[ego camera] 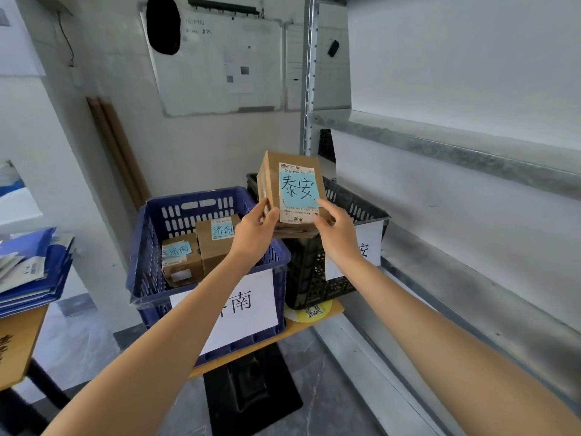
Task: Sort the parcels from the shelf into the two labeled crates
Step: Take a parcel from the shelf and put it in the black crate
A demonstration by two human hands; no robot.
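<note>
I hold a brown cardboard parcel [290, 190] with a blue note reading 泰安 up over the near rim of the black crate [314, 278]. My left hand [256, 232] grips its lower left corner and my right hand [338, 231] grips its lower right edge. The black crate carries a white paper label ending in 安 [366, 247]. Left of it stands the blue crate [151, 247] with a white label showing 南 [248, 306]. Inside lie two brown parcels marked 济南, one [180, 262] in front of the other [217, 239].
Both crates rest on a small wooden table [327, 313]. Bare metal shelves [440, 146] run along the right. A desk with blue folders [31, 272] stands at the left. A whiteboard [220, 61] hangs on the back wall. Dark floor lies below.
</note>
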